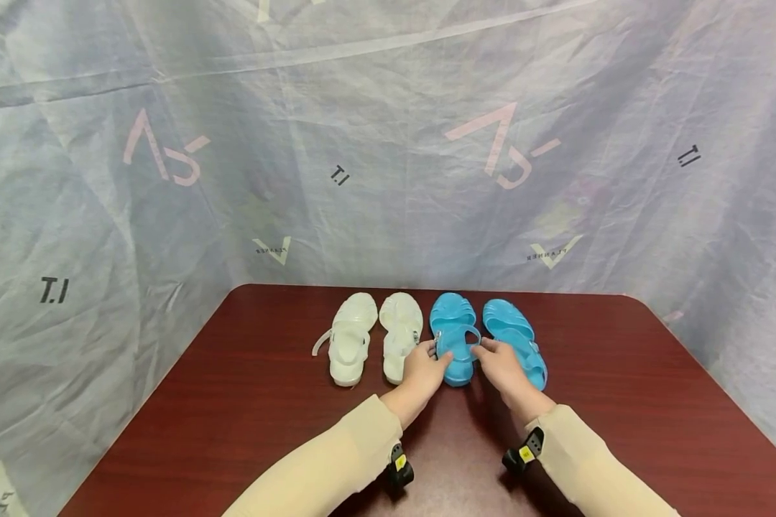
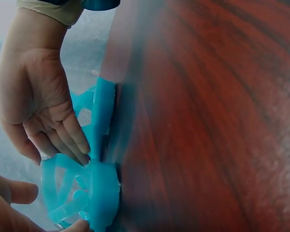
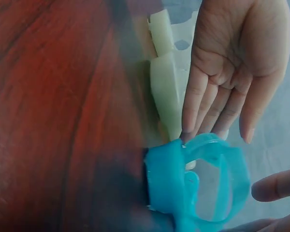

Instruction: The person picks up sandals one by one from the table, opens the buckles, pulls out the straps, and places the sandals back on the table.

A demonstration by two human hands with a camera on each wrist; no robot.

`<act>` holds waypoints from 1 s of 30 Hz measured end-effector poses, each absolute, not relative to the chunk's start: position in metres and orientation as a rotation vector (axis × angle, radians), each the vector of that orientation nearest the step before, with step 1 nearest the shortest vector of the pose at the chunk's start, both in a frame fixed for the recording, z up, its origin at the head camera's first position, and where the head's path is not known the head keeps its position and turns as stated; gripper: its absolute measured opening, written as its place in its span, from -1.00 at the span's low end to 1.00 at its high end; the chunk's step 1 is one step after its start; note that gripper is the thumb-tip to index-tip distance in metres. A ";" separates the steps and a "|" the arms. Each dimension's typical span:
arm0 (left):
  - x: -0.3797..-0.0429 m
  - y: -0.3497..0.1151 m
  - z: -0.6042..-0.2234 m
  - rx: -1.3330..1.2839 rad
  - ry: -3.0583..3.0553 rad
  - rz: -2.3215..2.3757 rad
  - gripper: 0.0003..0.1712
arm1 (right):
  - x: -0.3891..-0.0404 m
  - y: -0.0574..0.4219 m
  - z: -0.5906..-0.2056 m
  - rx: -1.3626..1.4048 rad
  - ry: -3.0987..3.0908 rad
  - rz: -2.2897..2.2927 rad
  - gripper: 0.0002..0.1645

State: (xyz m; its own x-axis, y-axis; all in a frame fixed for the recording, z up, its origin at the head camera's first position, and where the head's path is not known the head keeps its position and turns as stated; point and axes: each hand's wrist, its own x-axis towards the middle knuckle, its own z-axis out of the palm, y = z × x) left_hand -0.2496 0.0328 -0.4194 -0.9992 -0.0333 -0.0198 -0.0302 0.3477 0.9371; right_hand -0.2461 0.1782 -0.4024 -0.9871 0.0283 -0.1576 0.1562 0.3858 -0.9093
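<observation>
Two blue jelly sandals lie side by side, toes away from me. The inner one (image 1: 453, 309) stands between my two hands, its ankle strap raised in a loop. Along its left side my left hand (image 1: 422, 375) reaches in with straight fingers near the heel. On the other side my right hand (image 1: 501, 365) touches or nearly touches the strap and sole edge, fingers extended, thumb apart. My right hand partly covers the outer blue sandal (image 1: 506, 316). In the right wrist view the inner sandal's heel (image 3: 164, 179) and strap loop (image 3: 239, 179) show closely.
Left of the blue pair lie two white jelly sandals, one (image 1: 356, 310) with its strap hanging outward, the other (image 1: 401, 310) beside my left hand. All rest near the back of a dark red wooden table (image 1: 246, 402). A grey printed cloth (image 1: 388, 143) hangs behind.
</observation>
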 end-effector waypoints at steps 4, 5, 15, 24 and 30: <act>-0.247 0.032 -0.415 0.050 -2.590 -1.778 -0.42 | -0.245 0.180 -0.395 0.142 2.562 -1.641 -0.25; -0.247 0.032 -0.413 0.044 -2.591 -1.779 -0.42 | -0.245 0.180 -0.394 0.133 2.564 -1.638 -0.24; -0.242 0.037 -0.395 -0.066 -2.528 -1.833 -0.37 | -0.245 0.184 -0.380 0.020 2.541 -1.682 -0.25; -0.244 0.038 -0.383 -0.094 -2.488 -1.867 -0.36 | -0.243 0.184 -0.371 0.004 2.553 -1.680 -0.25; -0.245 0.039 -0.379 -0.125 -2.484 -1.880 -0.35 | -0.244 0.186 -0.368 -0.010 2.555 -1.691 -0.24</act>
State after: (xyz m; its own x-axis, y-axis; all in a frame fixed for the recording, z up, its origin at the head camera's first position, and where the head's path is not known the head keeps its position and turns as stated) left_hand -0.2448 0.0393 -0.3789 -0.9965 0.0496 0.0675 0.0784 0.2694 0.9598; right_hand -0.2437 0.1864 -0.3677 -0.9969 -0.0486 -0.0614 0.0376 0.3917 -0.9193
